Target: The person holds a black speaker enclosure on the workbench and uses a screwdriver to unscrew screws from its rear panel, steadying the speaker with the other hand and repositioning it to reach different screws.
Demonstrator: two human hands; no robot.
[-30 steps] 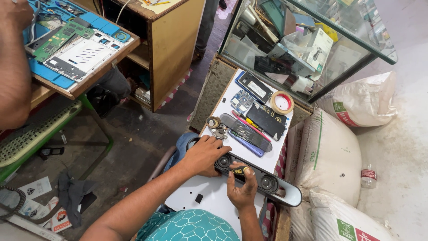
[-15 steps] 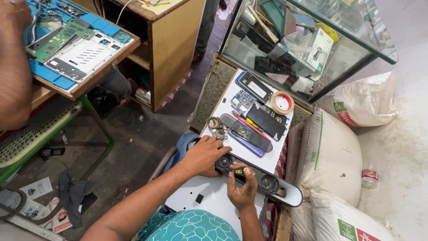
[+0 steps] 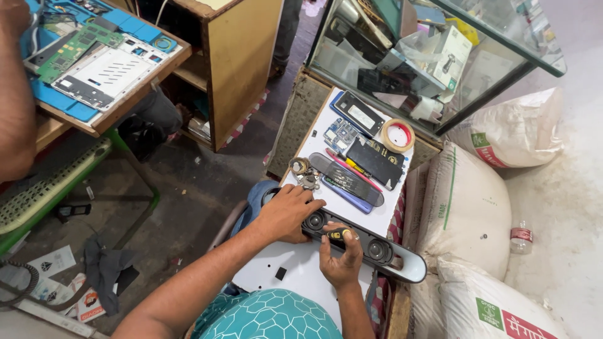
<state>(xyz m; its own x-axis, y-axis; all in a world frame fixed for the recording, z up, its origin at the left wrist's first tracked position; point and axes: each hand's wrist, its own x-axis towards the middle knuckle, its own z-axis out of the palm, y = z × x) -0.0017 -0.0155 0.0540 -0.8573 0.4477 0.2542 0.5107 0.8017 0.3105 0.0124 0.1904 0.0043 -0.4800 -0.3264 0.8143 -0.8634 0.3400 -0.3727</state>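
A long black speaker bar (image 3: pixel 377 251) with round drivers lies across a white board (image 3: pixel 295 270) on my lap. My left hand (image 3: pixel 286 213) rests on its left end, fingers spread over the driver there. My right hand (image 3: pixel 341 257) is closed around a yellow-and-black screwdriver handle (image 3: pixel 336 235), its tip set against the middle of the bar.
Beyond the bar lie phones (image 3: pixel 357 116), a circuit board (image 3: pixel 339 135), black parts, a pink pen and a tape roll (image 3: pixel 398 134). A glass cabinet (image 3: pixel 433 56) stands behind, filled sacks (image 3: pixel 468 207) at right. Another person's arm (image 3: pixel 16 94) is at left by a bench with boards (image 3: pixel 94 63).
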